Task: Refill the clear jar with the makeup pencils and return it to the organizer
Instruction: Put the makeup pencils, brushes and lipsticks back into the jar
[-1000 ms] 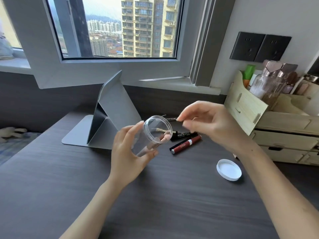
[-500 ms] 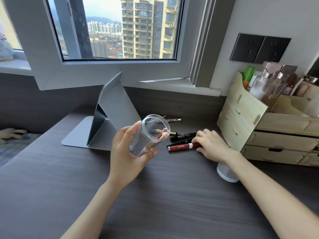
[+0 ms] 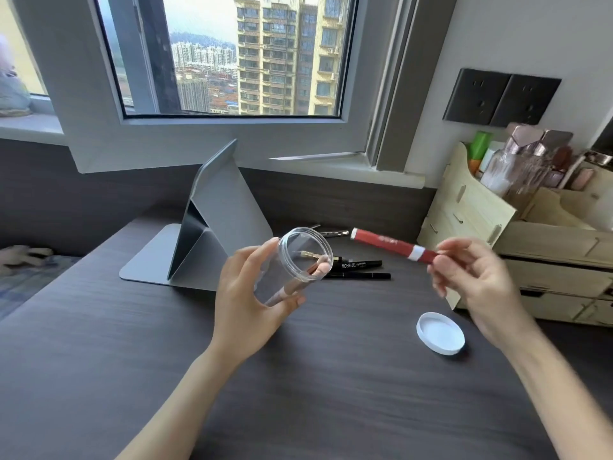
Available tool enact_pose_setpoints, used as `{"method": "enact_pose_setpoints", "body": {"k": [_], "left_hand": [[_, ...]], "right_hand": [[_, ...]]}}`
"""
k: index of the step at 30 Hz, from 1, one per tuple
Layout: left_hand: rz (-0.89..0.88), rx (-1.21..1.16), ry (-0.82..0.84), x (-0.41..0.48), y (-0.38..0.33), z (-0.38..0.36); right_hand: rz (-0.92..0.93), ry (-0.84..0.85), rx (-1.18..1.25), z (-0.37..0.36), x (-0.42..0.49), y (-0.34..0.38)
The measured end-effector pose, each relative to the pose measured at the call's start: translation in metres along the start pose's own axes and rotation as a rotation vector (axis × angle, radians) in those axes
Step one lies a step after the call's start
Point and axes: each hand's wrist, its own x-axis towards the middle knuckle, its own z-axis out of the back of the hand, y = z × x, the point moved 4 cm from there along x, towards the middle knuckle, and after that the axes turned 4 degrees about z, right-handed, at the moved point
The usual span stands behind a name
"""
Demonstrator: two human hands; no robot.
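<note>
My left hand [image 3: 247,303] grips the clear jar [image 3: 293,265], tilted with its open mouth toward the right; one pinkish pencil lies inside it. My right hand [image 3: 477,280] pinches the end of a red makeup pencil [image 3: 391,242], held in the air to the right of the jar's mouth, its far tip pointing left. Two black pencils [image 3: 360,269] lie on the dark desk just behind the jar. A metal-tipped item [image 3: 335,232] lies farther back. The wooden organizer [image 3: 471,210] stands at the right edge.
The jar's white lid [image 3: 440,333] lies upside down on the desk, below my right hand. A grey folding stand [image 3: 212,227] sits behind the jar to the left. Bottles [image 3: 517,164] fill the organizer's top. The window sill runs along the back.
My right hand took hold of the red pencil on the desk and lifted it up to the right of the jar. The jar stayed in my left hand.
</note>
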Motion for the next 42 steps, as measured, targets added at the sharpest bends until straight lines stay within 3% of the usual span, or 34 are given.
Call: {"method": "enact_pose_setpoints", "body": {"k": [3, 9, 14, 16, 19, 22, 25, 28, 31, 38, 42], "left_hand": [[-0.028, 0.030, 0.014, -0.003, -0.001, -0.003], [-0.173, 0.130, 0.066, -0.007, -0.006, -0.009], [-0.204, 0.128, 0.119, -0.009, -0.007, -0.012], [-0.180, 0.135, 0.138, -0.009, -0.006, -0.012], [-0.119, 0.141, 0.147, -0.007, -0.003, -0.012], [-0.049, 0.106, 0.118, -0.005, -0.001, -0.009], [0.002, 0.023, 0.067, -0.003, 0.001, -0.004], [0.051, -0.070, 0.018, -0.001, 0.003, -0.001], [0.083, -0.115, -0.023, 0.001, 0.007, 0.000], [0.051, -0.094, -0.014, 0.000, 0.006, -0.001], [0.033, -0.091, -0.004, -0.001, 0.005, -0.001]], "right_hand": [[0.110, 0.018, 0.079, -0.008, -0.006, 0.043], [0.331, 0.081, -0.678, -0.068, -0.014, 0.063], [0.464, 0.177, -0.963, -0.107, -0.012, 0.053], [0.421, 0.206, -0.955, -0.107, -0.006, 0.047], [0.249, 0.290, -0.624, -0.099, 0.005, 0.030], [0.091, 0.101, -0.374, -0.074, 0.020, 0.006], [-0.056, -0.042, -0.618, -0.045, 0.030, -0.031], [-0.157, 0.217, -1.069, -0.035, 0.026, -0.069], [-0.118, 0.410, -1.271, -0.038, 0.012, -0.094], [0.067, 0.386, -1.318, -0.038, 0.004, -0.098], [0.042, 0.299, -1.138, -0.031, 0.001, -0.083]]}}
